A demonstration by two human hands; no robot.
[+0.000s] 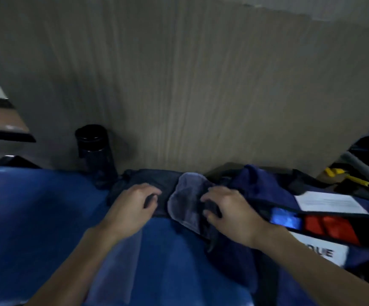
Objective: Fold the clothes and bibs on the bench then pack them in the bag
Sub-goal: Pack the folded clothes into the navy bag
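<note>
Two hands, left hand (pixel 135 202) and right hand (pixel 227 209), each clench folds of the dark garment (pixel 157 180) on the counter (pixel 35 206) right of the black bottle (pixel 95 151), likely pulling it flat for folding.

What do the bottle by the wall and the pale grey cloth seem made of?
The bottle: dark, glossy, probably hard plastic or coated metal; rigid shape with sharp highlights. The pale grey cloth: soft matte fabric, perhaps fleece or terry; it drapes and looks slightly fuzzy, though blur hides the weave.
</note>
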